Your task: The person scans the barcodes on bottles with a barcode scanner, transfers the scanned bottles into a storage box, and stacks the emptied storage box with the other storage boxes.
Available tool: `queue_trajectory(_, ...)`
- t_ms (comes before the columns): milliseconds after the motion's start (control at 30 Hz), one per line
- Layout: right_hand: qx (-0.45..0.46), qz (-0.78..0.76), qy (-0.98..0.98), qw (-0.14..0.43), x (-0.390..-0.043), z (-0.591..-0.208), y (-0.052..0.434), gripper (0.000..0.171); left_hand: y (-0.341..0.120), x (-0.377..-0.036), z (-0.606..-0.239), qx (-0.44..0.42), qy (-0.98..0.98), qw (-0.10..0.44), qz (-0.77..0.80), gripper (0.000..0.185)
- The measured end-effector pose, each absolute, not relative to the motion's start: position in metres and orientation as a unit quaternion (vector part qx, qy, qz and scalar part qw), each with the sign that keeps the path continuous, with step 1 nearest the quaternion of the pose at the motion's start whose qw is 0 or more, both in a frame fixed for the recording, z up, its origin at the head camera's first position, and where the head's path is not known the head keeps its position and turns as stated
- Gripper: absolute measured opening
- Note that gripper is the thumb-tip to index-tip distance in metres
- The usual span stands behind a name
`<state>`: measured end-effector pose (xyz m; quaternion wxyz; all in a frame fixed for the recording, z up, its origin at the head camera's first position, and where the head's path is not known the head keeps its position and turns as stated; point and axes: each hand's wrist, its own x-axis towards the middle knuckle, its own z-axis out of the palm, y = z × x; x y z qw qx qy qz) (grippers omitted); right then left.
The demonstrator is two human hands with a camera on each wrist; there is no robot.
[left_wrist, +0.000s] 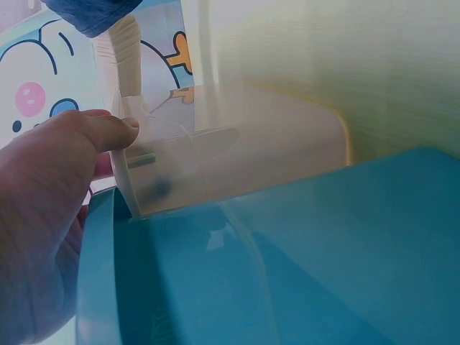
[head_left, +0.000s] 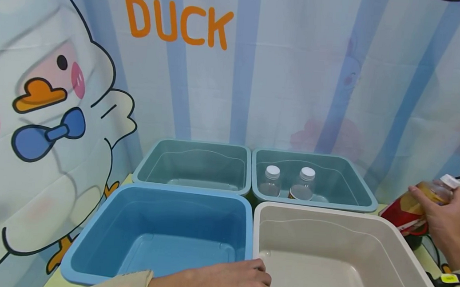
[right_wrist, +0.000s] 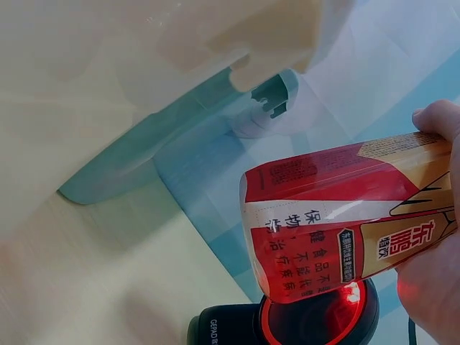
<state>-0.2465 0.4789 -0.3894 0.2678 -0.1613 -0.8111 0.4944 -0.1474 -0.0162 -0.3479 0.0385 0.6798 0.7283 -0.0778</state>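
Note:
My right hand [head_left: 445, 212] grips a plastic drink bottle [head_left: 407, 209] near its white-capped end, tilted with its base down and to the left. Its red and gold label [right_wrist: 316, 215] shows in the right wrist view. Just below the bottle is a black scanner [right_wrist: 320, 316] with a glowing red ring, partly covered by it. My left hand [head_left: 232, 281] holds the near end of the rims where the beige bin [head_left: 392, 224] and the blue bin [head_left: 84, 278] meet. In the left wrist view, its thumb [left_wrist: 115, 133] lies at the beige bin's rim.
Two teal bins stand behind: the left teal bin [head_left: 194, 145] and the right teal bin [head_left: 330, 204]. Inside the right one are two white-capped bottles, a left bottle [head_left: 271, 182] and a right bottle [head_left: 305, 184]. A duck-printed curtain [head_left: 290, 85] hangs close behind them.

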Motion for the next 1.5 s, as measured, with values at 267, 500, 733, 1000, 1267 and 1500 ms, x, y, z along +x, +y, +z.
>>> queue_trajectory(267,-0.15,0.499,-0.81,0.27,-0.244,-0.383,0.479,0.071,-0.016,-0.147,-0.348,0.679,0.729,0.038,-0.077,0.047)
queue_trajectory(500,-0.138,0.48,-0.822,0.273,-0.242,-0.371,0.478,0.071,-0.017,-0.147,-0.346,0.68,0.729,0.043,-0.069,0.049)
queue_trajectory(733,-0.119,0.472,-0.827,0.282,-0.243,-0.353,0.473,0.072,-0.017,-0.149,-0.346,0.684,0.726,0.041,-0.061,0.048)
queue_trajectory(1000,-0.099,0.448,-0.841,0.286,-0.245,-0.335,0.463,0.076,-0.017,-0.149,-0.346,0.686,0.724,0.041,-0.06,0.048)
queue_trajectory(1267,-0.055,0.411,-0.861,0.294,-0.253,-0.31,0.441,0.079,-0.017,-0.149,-0.346,0.684,0.725,0.042,-0.06,0.047)
queue_trajectory(1500,-0.018,0.388,-0.874,0.292,-0.259,-0.293,0.414,0.081,-0.017,-0.149,-0.347,0.685,0.725,0.035,-0.068,0.05)
